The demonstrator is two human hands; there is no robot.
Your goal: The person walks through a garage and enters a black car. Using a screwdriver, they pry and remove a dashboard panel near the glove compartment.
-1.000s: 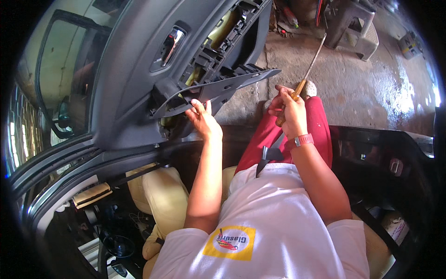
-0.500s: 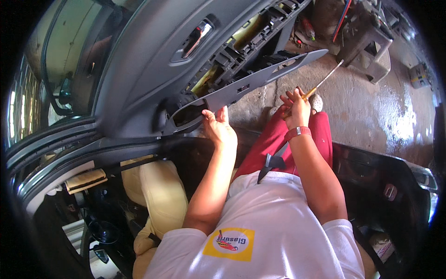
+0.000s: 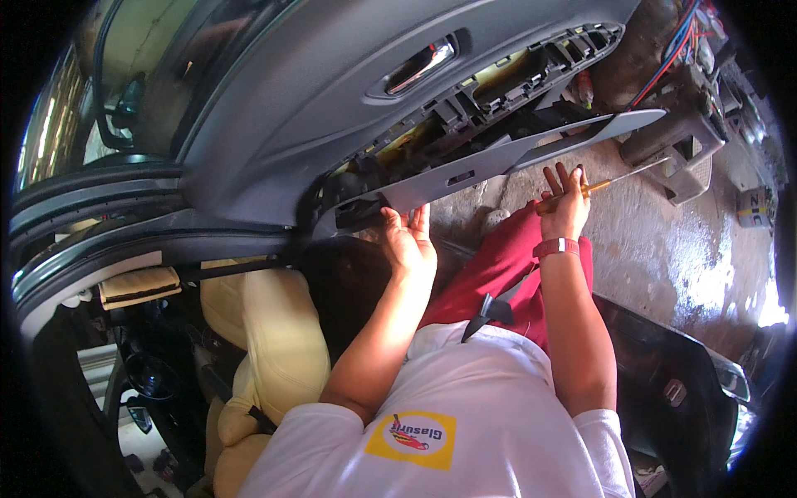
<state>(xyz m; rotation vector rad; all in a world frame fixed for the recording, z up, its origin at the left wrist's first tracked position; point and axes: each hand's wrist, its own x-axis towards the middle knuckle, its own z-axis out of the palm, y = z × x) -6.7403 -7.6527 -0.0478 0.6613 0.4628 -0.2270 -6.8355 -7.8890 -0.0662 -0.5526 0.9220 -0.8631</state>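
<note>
Left hand (image 3: 408, 242): fingers spread, palm pressed up under the loose grey trim strip (image 3: 498, 162).
Right hand (image 3: 566, 203): clenched around a screwdriver (image 3: 599, 184), shaft pointing right, just below the strip.
Strip: hangs off the door panel (image 3: 332, 83), above both hands.
Room: bare concrete floor (image 3: 656, 249) right of the right hand.

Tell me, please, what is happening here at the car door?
A person sits by an open car door, working on its grey inner door panel. The left hand presses up under a long grey trim strip that hangs partly loose from the panel, exposing the frame behind it. The right hand grips a screwdriver with an orange handle, its shaft pointing right, just below the strip. The chrome door handle sits above.
</note>
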